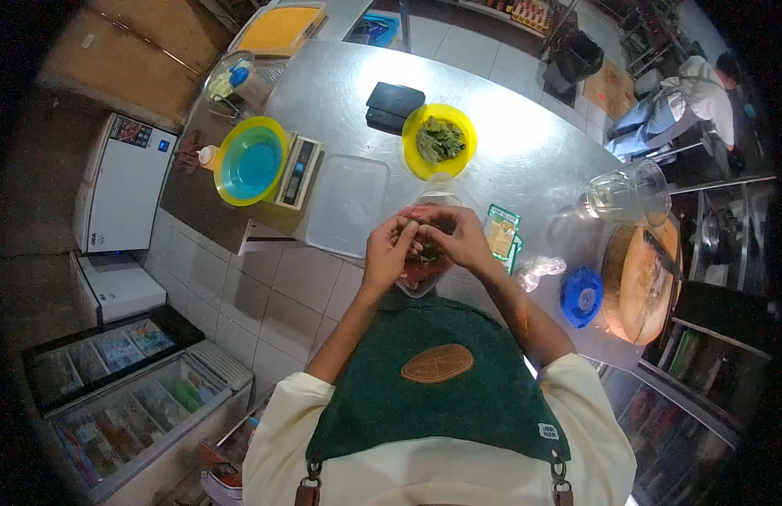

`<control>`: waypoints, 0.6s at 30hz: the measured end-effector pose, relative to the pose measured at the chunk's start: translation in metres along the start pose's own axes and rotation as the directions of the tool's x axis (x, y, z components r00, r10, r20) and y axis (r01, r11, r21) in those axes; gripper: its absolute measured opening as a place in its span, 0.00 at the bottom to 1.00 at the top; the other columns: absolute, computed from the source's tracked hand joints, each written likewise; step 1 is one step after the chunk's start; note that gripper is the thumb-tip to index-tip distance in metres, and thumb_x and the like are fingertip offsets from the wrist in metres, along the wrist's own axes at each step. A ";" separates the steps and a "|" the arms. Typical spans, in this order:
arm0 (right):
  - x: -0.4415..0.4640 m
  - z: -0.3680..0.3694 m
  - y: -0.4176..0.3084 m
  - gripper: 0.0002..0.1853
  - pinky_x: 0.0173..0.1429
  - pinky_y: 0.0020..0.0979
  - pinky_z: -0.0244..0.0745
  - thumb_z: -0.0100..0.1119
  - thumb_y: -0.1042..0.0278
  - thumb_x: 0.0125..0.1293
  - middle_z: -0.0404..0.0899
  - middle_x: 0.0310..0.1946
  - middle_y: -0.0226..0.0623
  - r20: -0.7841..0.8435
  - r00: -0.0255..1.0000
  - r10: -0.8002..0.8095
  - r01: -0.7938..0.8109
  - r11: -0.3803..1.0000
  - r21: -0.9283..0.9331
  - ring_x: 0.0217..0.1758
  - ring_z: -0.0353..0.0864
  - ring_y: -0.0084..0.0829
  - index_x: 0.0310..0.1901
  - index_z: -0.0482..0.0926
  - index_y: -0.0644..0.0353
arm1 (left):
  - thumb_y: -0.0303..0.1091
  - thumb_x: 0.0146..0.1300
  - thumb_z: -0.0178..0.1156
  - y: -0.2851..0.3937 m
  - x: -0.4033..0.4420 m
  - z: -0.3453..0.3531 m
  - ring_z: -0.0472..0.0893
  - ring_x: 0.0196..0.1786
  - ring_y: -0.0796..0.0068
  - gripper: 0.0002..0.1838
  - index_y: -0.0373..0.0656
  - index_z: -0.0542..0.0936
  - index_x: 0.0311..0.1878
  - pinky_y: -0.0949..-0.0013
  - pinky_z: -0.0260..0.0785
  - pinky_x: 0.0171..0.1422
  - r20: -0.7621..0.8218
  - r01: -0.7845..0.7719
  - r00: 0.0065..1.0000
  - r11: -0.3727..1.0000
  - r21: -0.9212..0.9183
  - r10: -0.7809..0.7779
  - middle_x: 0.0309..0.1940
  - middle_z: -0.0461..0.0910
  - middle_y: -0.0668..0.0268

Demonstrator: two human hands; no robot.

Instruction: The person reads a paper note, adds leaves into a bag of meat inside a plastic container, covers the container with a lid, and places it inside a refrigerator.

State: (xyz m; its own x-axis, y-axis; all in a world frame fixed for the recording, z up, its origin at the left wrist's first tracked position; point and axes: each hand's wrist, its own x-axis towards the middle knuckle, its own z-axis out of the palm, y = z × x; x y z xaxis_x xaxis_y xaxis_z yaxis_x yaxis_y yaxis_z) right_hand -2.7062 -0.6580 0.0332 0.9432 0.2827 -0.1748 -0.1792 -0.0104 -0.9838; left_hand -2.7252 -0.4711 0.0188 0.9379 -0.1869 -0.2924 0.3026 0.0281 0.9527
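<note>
My left hand [393,247] and my right hand [457,236] meet over a clear container of red meat [425,274] at the table's near edge. The fingers of both hands are pinched together around small green leaves, which they partly hide. Just beyond the hands lies a clear plastic bag [442,191]. A yellow bowl [461,158] holding dark green leaves [440,140] stands farther back. To the left of my hands lies a translucent plastic lid or tray [349,205]. Green and white packets [501,232] rest to the right.
A scale [299,173] carries a yellow and a blue bowl [252,163]. Behind is a black box [396,107]. At right are a blue lid [582,297], a clear jug [629,194] and a knife [662,255] on a round wooden board [640,291]. Another person [690,105] bends at upper right.
</note>
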 end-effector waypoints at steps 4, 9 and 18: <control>-0.004 -0.001 -0.018 0.14 0.62 0.42 0.78 0.64 0.69 0.69 0.86 0.50 0.49 0.003 0.998 -0.062 0.061 0.958 -0.282 0.54 0.85 0.44 0.53 0.83 0.65 | 0.31 0.77 0.57 0.025 -0.003 0.014 0.84 0.36 0.76 0.09 0.36 0.81 0.45 0.69 0.77 0.41 -0.081 -0.195 0.973 0.960 0.199 0.214 0.34 0.85 0.63; -0.001 0.005 -0.013 0.14 0.61 0.47 0.75 0.55 0.68 0.73 0.83 0.47 0.53 0.092 0.949 -0.300 0.306 0.818 -0.486 0.53 0.81 0.58 0.56 0.78 0.65 | 0.31 0.77 0.54 0.029 0.006 0.019 0.83 0.37 0.64 0.09 0.35 0.79 0.47 0.59 0.75 0.45 -0.034 -0.489 0.806 0.699 0.522 0.590 0.33 0.82 0.55; 0.005 0.008 -0.033 0.10 0.45 0.53 0.71 0.53 0.65 0.76 0.79 0.37 0.60 -0.067 0.968 -0.243 0.178 0.847 -0.500 0.43 0.79 0.63 0.42 0.76 0.64 | 0.34 0.80 0.49 0.041 0.022 0.038 0.81 0.33 0.61 0.12 0.36 0.73 0.40 0.58 0.71 0.40 -0.211 -0.275 0.912 0.906 0.322 0.351 0.29 0.77 0.51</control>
State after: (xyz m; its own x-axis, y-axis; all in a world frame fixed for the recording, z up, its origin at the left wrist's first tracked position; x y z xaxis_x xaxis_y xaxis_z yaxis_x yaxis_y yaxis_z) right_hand -2.6980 -0.6482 0.0654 0.9749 0.2120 0.0673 0.1564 -0.4382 -0.8852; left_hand -2.6986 -0.5118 0.0543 0.9976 0.0463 0.0506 -0.0380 -0.2397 0.9701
